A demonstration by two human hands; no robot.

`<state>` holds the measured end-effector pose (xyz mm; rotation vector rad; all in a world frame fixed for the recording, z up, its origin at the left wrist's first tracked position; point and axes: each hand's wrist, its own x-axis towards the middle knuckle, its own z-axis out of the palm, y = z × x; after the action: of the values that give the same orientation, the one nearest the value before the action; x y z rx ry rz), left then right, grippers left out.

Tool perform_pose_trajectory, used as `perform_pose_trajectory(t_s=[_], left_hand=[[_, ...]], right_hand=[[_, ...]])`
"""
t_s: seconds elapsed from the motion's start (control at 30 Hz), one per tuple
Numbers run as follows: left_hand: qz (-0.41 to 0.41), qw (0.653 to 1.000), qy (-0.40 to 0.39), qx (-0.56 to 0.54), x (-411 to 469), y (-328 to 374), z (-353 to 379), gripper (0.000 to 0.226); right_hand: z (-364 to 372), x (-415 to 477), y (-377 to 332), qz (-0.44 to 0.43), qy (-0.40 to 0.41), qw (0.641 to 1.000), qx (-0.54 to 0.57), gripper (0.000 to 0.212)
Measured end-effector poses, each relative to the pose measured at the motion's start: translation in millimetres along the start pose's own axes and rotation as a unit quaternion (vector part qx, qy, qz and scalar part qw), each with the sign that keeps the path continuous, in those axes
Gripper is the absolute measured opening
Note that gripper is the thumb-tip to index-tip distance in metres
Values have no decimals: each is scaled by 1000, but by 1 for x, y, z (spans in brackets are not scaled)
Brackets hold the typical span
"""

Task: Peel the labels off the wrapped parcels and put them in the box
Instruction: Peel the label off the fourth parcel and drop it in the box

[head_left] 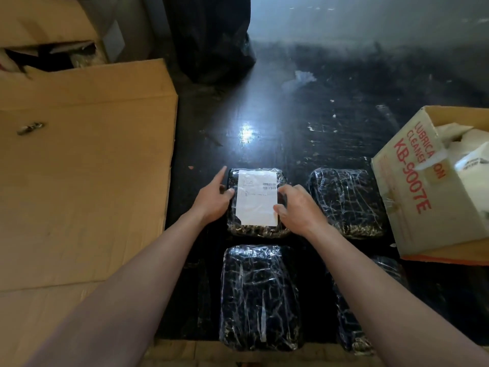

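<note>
Several dark parcels wrapped in clear film lie on the black floor. The far-left parcel (256, 230) carries a white label (255, 198) with a barcode, lying flat. My left hand (213, 198) rests against this parcel's left side, thumb on top and index finger stretched out. My right hand (299, 207) has its fingers curled at the label's right edge, thumb and fingertips pinching there. Three other parcels show no label: one far right (346, 202), one near me (260, 298) and one near right (352, 327), partly hidden by my right forearm. The open cardboard box (412, 207) stands tilted at the right.
The box holds crumpled white paper (465, 149). A large flat cardboard sheet (79, 168) covers the floor on the left. Behind it is another carton (39, 22), and a black bag (211, 35) stands at the back. Bare glossy floor lies beyond the parcels.
</note>
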<state>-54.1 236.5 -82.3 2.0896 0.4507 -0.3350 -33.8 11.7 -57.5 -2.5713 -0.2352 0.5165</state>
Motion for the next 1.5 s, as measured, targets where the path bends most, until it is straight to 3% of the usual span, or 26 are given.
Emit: perform_pose_trajectory(t_s=[0.13, 0.27, 0.43, 0.93, 1.5], left_hand=[[-38, 996, -55, -63, 12, 1, -5, 66], [-60, 987, -96, -118, 15, 3, -8, 70], [-72, 981, -95, -155, 20, 0, -6, 70], [-86, 970, -36, -225, 16, -7, 11, 63], [-86, 965, 34, -246, 16, -7, 25, 58]], right_hand=[[-1, 20, 0, 12, -2, 1000, 8, 38], [-2, 41, -6, -1, 9, 1000, 9, 54], [-1, 68, -12, -13, 19, 999, -28, 34], [2, 97, -13, -27, 84, 993, 72, 10], [5, 73, -6, -141, 115, 972, 147, 25]])
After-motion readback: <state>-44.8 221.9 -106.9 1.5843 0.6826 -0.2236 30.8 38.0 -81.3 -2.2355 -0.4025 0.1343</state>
